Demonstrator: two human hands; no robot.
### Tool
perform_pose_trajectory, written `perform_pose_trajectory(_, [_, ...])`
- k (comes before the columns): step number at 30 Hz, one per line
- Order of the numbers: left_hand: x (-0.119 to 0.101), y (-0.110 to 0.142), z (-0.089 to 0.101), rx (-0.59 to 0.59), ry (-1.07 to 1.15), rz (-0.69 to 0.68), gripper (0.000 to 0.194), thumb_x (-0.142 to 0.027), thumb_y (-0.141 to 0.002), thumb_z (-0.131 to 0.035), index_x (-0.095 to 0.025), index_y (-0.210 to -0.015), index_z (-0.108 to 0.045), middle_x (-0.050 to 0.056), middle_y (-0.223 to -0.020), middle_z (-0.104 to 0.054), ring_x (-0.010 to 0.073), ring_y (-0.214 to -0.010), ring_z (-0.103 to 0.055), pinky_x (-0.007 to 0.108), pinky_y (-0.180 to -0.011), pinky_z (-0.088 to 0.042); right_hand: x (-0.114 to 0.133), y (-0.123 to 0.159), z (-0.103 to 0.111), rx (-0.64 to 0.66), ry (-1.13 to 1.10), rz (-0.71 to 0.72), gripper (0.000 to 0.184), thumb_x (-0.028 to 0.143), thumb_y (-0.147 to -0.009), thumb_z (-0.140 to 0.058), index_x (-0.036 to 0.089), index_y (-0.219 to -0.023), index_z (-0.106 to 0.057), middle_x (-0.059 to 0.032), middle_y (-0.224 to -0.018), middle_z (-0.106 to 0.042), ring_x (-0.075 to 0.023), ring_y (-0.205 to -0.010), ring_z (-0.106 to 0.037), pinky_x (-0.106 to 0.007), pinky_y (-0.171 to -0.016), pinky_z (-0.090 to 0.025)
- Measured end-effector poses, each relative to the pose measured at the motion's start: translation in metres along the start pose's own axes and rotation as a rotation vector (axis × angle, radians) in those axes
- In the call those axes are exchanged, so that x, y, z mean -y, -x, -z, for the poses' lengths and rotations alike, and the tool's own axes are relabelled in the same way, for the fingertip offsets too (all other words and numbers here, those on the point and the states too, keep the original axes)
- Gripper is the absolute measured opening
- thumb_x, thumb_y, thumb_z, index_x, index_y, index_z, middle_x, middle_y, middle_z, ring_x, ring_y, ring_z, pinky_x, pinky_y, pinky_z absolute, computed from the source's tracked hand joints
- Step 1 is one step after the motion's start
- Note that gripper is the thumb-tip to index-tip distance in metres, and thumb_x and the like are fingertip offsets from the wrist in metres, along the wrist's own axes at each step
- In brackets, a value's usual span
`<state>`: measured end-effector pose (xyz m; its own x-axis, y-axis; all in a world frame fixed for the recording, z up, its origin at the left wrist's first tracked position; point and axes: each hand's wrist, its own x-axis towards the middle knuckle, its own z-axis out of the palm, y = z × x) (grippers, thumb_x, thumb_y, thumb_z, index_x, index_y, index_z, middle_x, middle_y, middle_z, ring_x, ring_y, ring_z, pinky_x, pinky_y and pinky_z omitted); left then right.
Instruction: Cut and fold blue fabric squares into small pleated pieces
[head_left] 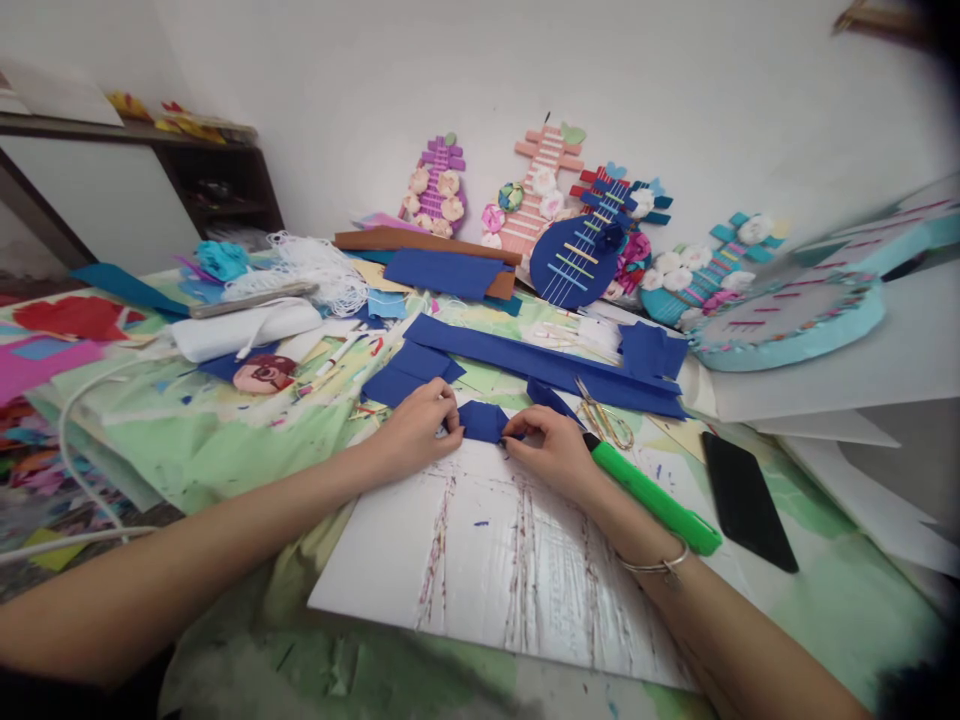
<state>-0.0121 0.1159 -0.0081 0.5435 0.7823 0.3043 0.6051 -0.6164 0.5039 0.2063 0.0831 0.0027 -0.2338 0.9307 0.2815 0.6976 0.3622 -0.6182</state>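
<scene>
Over on the left I've got the left hand, fingers curled in, thumb and fingertips pinching at the near edge of the small blue piece. That piece sits dead centre, at the far edge of the scored white board, between both hands. Looks like stiff paper or thin foam to me: light, flexible, easily creased, so I'd take it by its two side edges and spare the middle. On its right, the right hand pinches the opposite edge, thumb to forefinger. Farther right, the gold scissors lie near the green tool.
</scene>
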Motion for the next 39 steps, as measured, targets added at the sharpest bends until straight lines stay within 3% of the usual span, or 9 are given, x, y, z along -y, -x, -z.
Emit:
perform_pose_trajectory(7, [-0.001,0.0,0.001,0.004,-0.008,-0.011,0.008,-0.017,-0.078,-0.051,-0.016,-0.07,-0.053,0.005,-0.088,-0.05,0.0197,-0.085,-0.051,0.034,-0.078,-0.043,0.0,-0.001,0.0,0.021,-0.002,-0.025,0.014,0.006,-0.07,-0.062,0.018,-0.072,-0.066,0.0003,-0.069,-0.064,-0.0151,-0.071,-0.056,-0.027,-0.067,-0.041])
perform_pose_trajectory(11, [-0.002,0.001,0.003,-0.012,0.036,-0.055,0.007,-0.013,-0.078,-0.051,-0.018,-0.082,-0.054,0.004,-0.092,-0.049,0.0176,-0.084,-0.051,0.032,-0.077,-0.043,0.001,-0.001,0.001,0.042,-0.007,0.015,0.017,0.004,-0.071,-0.061,0.019,-0.075,-0.068,0.0005,-0.069,-0.064,-0.0153,-0.071,-0.055,-0.027,-0.068,-0.041])
perform_pose_trajectory(19, [0.001,0.005,0.002,-0.044,-0.11,-0.374,0.02,-0.012,-0.09,-0.047,-0.019,-0.085,-0.065,0.005,-0.099,-0.055,0.0189,-0.091,-0.048,0.033,-0.083,-0.04,-0.001,0.002,0.001,0.026,0.04,0.091,0.021,0.003,-0.071,-0.058,0.019,-0.077,-0.07,-0.0021,-0.073,-0.063,-0.0163,-0.071,-0.056,-0.029,-0.068,-0.044])
perform_pose_trajectory(23, [-0.007,0.007,0.007,0.025,-0.303,-0.535,0.024,-0.012,-0.094,-0.043,-0.016,-0.083,-0.064,0.006,-0.096,-0.063,0.0203,-0.09,-0.048,0.034,-0.082,-0.038,0.002,0.004,0.003,0.011,0.093,0.199,0.02,0.004,-0.071,-0.058,0.018,-0.078,-0.069,-0.0052,-0.081,-0.062,-0.0181,-0.078,-0.056,-0.032,-0.073,-0.046])
perform_pose_trajectory(28, [-0.011,0.01,0.012,0.057,-0.432,-0.517,0.023,-0.014,-0.096,-0.041,-0.016,-0.093,-0.063,0.006,-0.09,-0.065,0.0213,-0.089,-0.049,0.034,-0.08,-0.035,0.011,0.007,0.007,0.061,0.231,0.486,0.015,0.008,-0.081,-0.051,0.016,-0.08,-0.064,-0.0102,-0.09,-0.062,-0.0211,-0.086,-0.051,-0.036,-0.078,-0.045])
perform_pose_trajectory(32, [-0.008,0.011,0.012,0.062,-0.378,-0.524,0.025,-0.013,-0.095,-0.041,-0.018,-0.109,-0.061,0.006,-0.095,-0.064,0.0219,-0.092,-0.049,0.034,-0.081,-0.035,0.014,0.01,0.01,0.126,0.372,0.515,0.017,0.013,-0.089,-0.046,0.016,-0.094,-0.063,-0.0092,-0.088,-0.062,-0.021,-0.086,-0.05,-0.036,-0.077,-0.042])
perform_pose_trajectory(39, [-0.009,0.009,0.014,0.129,-0.339,-0.505,0.027,-0.006,-0.092,-0.04,-0.018,-0.101,-0.063,0.006,-0.094,-0.062,0.0219,-0.092,-0.049,0.034,-0.081,-0.036,0.016,0.011,0.014,0.217,0.561,0.54,0.025,0.015,-0.092,-0.044,0.021,-0.108,-0.062,-0.0076,-0.092,-0.059,-0.0199,-0.087,-0.049,-0.035,-0.075,-0.033])
